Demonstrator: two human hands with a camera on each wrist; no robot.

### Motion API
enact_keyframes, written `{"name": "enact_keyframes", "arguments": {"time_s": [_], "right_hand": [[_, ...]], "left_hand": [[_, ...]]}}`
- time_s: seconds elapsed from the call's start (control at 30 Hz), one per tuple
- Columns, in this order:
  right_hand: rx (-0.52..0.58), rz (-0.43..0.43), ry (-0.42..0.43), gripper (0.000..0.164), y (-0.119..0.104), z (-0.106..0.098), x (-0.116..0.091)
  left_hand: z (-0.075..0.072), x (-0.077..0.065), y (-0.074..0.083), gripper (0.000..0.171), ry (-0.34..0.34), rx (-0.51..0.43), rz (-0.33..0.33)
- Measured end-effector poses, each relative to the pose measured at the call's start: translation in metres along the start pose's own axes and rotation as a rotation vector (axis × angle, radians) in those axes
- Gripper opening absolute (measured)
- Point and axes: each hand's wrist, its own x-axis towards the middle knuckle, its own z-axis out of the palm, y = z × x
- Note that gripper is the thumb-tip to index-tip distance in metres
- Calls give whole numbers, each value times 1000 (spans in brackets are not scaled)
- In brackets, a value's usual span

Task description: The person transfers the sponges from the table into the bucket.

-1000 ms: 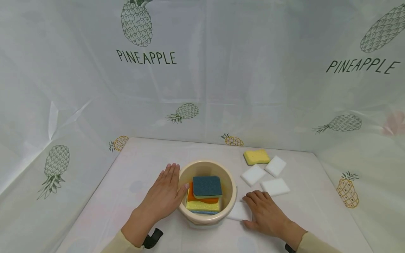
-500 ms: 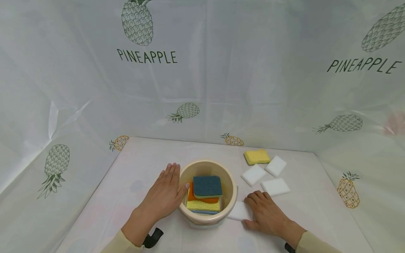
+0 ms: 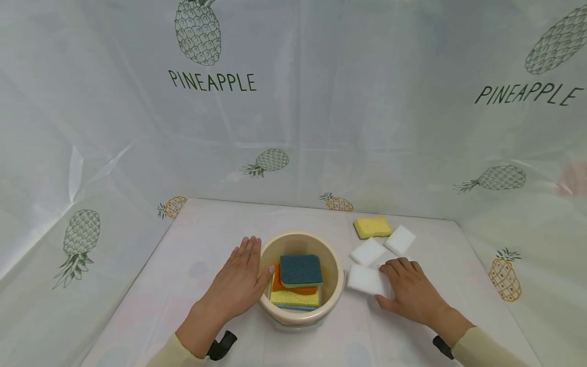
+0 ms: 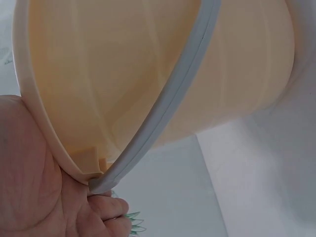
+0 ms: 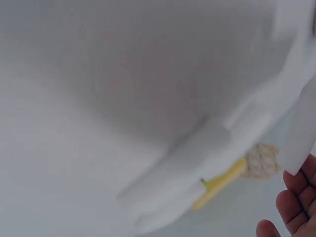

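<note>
Now the right hand pinches a white sponge, lifted just right of the cream bucket; a second ago that sponge lay flat. So pick-up looks done, placing inside not yet. The left hand, fingers straight, touches the bucket.

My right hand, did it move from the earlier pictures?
Yes. In the head view, your right hand has moved rightward and a bit farther forward, away from the bucket, which stayed in place.
</note>
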Motion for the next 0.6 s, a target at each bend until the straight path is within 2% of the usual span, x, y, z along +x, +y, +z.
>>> {"name": "enact_keyframes", "arguments": {"time_s": [0.2, 0.37, 0.5, 0.6], "right_hand": [[-15, 24, 122, 67, 19, -29, 18], [-2, -11, 257, 86, 17, -57, 43], [59, -40, 311, 75, 4, -76, 63], [90, -54, 281, 66, -14, -87, 75]], "left_hand": [[0, 0, 1, 79, -2, -2, 3], [-2, -1, 1, 78, 1, 3, 5], [-2, -1, 0, 78, 0, 11, 8], [-2, -1, 0, 78, -5, 13, 10]]}}
